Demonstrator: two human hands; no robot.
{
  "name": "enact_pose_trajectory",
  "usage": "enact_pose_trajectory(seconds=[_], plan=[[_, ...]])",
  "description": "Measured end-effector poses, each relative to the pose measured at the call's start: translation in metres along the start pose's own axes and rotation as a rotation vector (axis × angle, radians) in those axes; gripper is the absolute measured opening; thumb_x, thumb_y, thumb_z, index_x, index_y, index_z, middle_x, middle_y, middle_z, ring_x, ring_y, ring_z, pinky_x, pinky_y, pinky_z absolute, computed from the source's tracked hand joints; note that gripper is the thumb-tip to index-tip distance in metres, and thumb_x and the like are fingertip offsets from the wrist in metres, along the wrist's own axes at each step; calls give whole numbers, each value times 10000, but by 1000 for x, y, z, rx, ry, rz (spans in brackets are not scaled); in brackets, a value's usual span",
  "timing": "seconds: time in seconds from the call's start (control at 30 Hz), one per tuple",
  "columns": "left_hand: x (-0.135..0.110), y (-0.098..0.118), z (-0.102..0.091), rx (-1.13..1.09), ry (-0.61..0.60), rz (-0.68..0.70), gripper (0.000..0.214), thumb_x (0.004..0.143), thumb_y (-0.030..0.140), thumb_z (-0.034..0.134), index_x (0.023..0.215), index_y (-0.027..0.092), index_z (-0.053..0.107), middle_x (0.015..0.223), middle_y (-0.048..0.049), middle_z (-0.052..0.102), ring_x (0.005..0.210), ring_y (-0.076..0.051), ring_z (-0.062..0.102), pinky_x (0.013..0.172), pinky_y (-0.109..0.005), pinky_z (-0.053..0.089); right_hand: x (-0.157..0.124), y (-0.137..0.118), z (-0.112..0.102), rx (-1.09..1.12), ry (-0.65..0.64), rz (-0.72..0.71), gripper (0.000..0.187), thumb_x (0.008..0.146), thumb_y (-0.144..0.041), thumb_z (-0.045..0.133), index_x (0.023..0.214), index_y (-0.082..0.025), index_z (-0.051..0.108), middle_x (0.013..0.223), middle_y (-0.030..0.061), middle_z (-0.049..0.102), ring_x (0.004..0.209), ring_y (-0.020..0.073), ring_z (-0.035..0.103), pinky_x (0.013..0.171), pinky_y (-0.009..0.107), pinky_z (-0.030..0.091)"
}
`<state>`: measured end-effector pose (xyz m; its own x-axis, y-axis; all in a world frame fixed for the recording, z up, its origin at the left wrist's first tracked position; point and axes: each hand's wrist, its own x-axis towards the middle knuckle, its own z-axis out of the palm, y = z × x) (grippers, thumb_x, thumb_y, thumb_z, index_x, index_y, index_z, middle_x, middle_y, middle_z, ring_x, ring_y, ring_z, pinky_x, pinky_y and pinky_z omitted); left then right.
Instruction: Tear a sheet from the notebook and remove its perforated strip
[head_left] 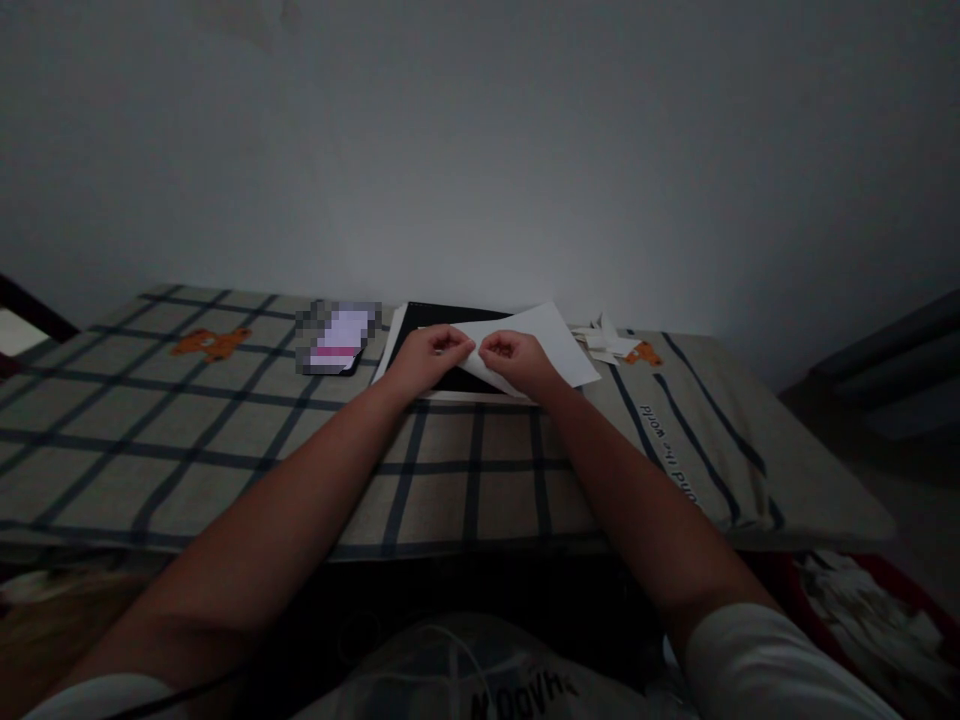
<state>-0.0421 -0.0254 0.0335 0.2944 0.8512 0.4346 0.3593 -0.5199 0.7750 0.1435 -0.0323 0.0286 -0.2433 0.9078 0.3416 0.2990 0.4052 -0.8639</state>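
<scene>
A white sheet of paper (551,335) lies at a slant over a black flat board or folder (442,314), which rests on more white sheets. My left hand (429,357) pinches the paper's near left edge between thumb and fingers. Close beside it, my right hand (517,362) is closed on the same edge, its fingertips almost meeting the left ones. The paper's far right corner sticks out past the black board. Parts of the near edge are hidden behind my hands.
A phone (341,338) with a lit screen lies left of the papers. Folded white paper pieces (606,340) lie to the right. A checked tablecloth (472,470) covers the table, which stands against a pale wall (480,150). A red container (855,590) stands below at right.
</scene>
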Motion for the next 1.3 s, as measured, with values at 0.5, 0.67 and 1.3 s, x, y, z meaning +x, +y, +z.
enact_pose_trajectory(seconds=[0.5, 0.67, 1.3], plan=[[-5, 1, -1, 149, 37, 305, 235, 844, 386, 600, 752, 187, 684, 780, -34, 694, 773, -174, 599, 727, -304, 461, -1, 1, 1, -2, -91, -37, 222, 729, -387, 583, 736, -166, 593, 668, -12, 559, 615, 118, 470, 599, 267, 367], [-4, 2, 0, 88, 17, 275, 279, 884, 377, 545, 756, 174, 687, 778, -38, 694, 763, -165, 621, 734, -298, 474, -1, 1, 0, 43, -76, -29, 213, 719, -381, 593, 733, -168, 585, 669, -15, 552, 613, 119, 470, 610, 275, 374], [-3, 4, 2, 21, 34, 164, 245, 799, 408, 661, 735, 175, 702, 759, -33, 703, 715, -155, 613, 676, -282, 459, 0, -1, 2, 112, -36, -104, 214, 711, -381, 621, 755, -196, 524, 682, -23, 505, 634, 121, 457, 593, 268, 363]])
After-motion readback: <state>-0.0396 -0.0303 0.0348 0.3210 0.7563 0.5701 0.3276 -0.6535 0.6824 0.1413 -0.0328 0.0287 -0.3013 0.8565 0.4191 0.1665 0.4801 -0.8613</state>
